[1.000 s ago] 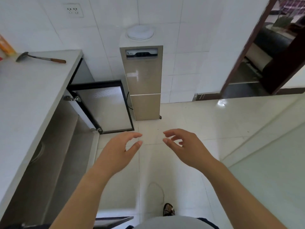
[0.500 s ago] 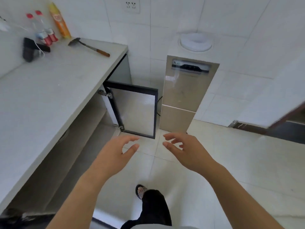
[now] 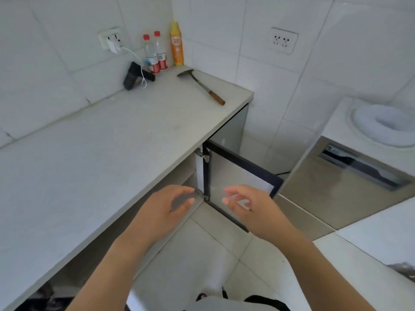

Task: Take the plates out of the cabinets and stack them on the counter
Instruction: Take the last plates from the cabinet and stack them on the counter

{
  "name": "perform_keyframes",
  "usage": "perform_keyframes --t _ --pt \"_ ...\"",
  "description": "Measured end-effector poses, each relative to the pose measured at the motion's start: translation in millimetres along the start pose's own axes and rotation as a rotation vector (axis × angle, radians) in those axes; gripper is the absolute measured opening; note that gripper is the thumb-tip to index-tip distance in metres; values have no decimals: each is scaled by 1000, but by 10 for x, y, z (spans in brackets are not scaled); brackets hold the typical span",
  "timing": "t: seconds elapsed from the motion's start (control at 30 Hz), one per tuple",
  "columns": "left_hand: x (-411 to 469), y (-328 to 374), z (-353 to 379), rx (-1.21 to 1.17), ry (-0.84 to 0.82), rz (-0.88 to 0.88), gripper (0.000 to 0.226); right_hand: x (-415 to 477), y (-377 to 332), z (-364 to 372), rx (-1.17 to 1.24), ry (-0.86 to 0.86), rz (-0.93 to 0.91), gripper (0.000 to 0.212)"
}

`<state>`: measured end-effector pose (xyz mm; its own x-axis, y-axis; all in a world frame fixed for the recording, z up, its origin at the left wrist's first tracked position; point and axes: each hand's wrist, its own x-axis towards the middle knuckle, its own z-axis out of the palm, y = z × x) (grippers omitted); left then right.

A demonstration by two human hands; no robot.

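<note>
Clearly, my left hand (image 3: pixel 164 209) and right hand (image 3: pixel 253 212) held nothing, fingers (image 3: pixel 177 189) relaxed. Reaching in could bump the open door (image 3: pixel 235 176).

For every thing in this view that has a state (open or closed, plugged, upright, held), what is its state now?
cabinet door, swung open
left hand, loosely curled, holds nothing
right hand, loosely curled, holds nothing
socket by the bottles, charger plugged in
socket on the end wall, nothing plugged in
two water bottles, upright, red caps on
yellow spray can, upright, capped
spatula, lying flat
counter, no plates on it
</note>
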<state>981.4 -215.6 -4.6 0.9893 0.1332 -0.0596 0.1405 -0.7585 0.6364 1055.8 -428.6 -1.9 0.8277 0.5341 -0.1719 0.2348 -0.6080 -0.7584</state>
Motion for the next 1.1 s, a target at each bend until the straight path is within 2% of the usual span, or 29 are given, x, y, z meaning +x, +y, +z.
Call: perform_keyframes --t 0.17,0.43,0.67,0.87,1.1 --pt "-32 -337 -112 -38 99 -233 30 642 -41 197 -9 -174 -130 32" --pt "-102 -551 -25 -98 327 -638 31 1644 -190 545 -131 -572 -380 37" --pt "213 -504 384 -175 417 -820 31 2344 -60 646 -309 -840 -528 36" --pt "313 -773 770 -197 402 -882 33 2535 186 1022 -412 -938 -557 37" --pt "431 -1593 1298 -171 400 -892 35 2769 724 1739 -402 -886 -538 40"
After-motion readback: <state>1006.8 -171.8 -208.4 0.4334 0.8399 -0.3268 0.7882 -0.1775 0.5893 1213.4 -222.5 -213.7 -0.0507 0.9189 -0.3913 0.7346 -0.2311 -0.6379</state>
